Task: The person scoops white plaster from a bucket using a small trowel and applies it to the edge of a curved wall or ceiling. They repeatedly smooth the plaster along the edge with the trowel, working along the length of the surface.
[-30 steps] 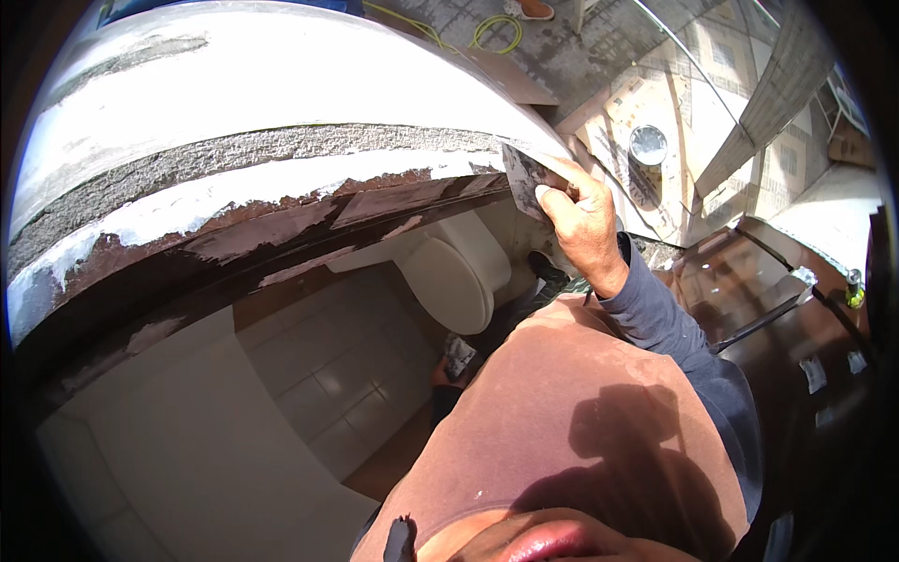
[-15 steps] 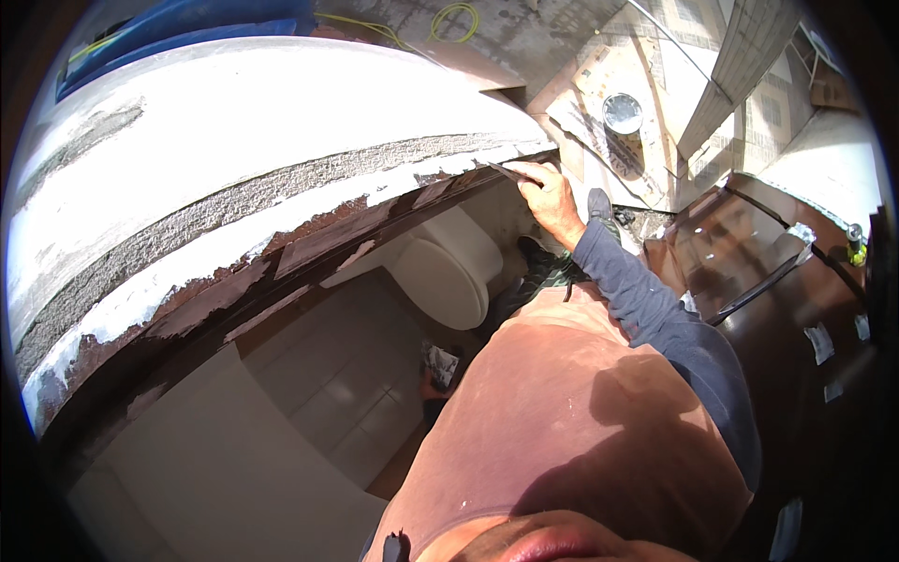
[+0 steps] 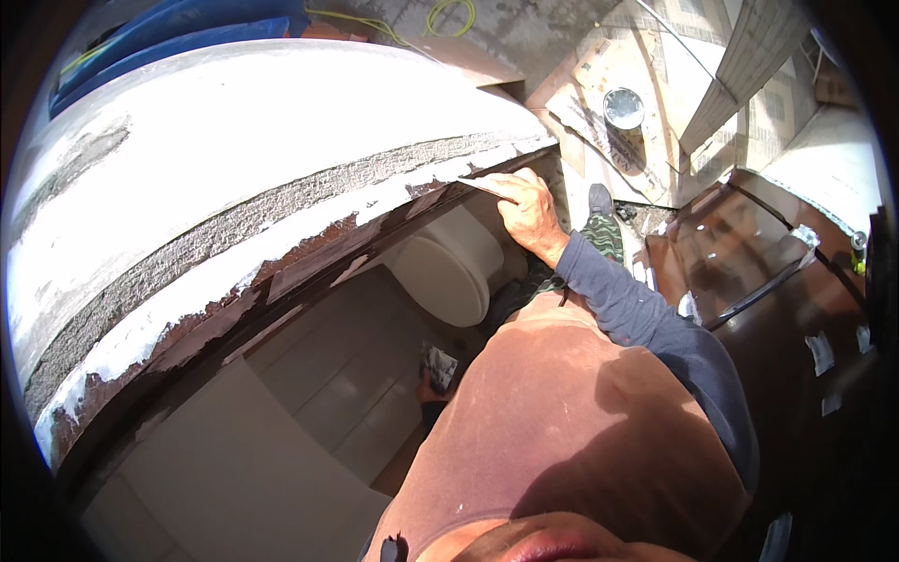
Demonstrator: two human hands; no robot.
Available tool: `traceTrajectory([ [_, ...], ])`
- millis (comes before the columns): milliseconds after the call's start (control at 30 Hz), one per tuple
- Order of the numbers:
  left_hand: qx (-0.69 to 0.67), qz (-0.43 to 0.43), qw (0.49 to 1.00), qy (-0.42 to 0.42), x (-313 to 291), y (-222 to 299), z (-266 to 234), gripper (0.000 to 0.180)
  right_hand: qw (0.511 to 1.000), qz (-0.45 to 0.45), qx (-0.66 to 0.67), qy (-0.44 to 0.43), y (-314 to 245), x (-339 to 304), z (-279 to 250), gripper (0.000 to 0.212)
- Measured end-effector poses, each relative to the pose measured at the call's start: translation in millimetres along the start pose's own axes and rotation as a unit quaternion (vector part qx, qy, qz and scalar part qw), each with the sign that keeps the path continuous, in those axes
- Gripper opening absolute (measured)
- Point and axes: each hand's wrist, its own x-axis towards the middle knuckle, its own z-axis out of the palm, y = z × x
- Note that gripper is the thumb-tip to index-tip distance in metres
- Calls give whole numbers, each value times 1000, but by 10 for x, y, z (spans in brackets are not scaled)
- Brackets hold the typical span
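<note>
My right hand (image 3: 531, 214), in a dark sleeve, is closed on a putty knife (image 3: 479, 185). Its thin blade catches the light and lies at the white, ragged plaster edge (image 3: 375, 192) along a dark brown frame (image 3: 314, 245). Low on the left, in shade, my left hand (image 3: 429, 387) grips a flat dark piece smeared with white paste (image 3: 438, 363); its exact kind cannot be made out. Part of that hand is hidden by my shirt. Beyond the plaster edge runs a rough grey strip (image 3: 281, 183) in the bright white wall (image 3: 272, 108).
Below the frame stand a pale toilet (image 3: 435, 281) and a tiled floor (image 3: 337, 384). A round tin (image 3: 624, 109) sits on stained cardboard (image 3: 599, 70). To the right is a glossy brown panel (image 3: 721, 234) with tape bits. A wooden plank (image 3: 744, 80) leans at upper right; a yellow-green hose (image 3: 449, 17) lies far off.
My right hand has moved a little left and nearer along the plaster edge, and the blade has turned from dark to bright. My left hand stays low, with the smeared piece held.
</note>
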Motion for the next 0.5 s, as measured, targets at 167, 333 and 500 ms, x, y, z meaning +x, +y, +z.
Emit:
traceTrajectory([
  [167, 180, 122, 974, 57, -281, -65, 454, 39, 1000, 0, -23, 4, -25, 215, -43, 42],
  [333, 72, 88, 993, 28, -390, -92, 802, 37, 994, -76, 74, -3, -78, 252, -114, 42],
  [500, 50, 68, 995, 46, -417, -98, 829, 35, 997, -59, 52, 26, 36, 248, -148, 40],
])
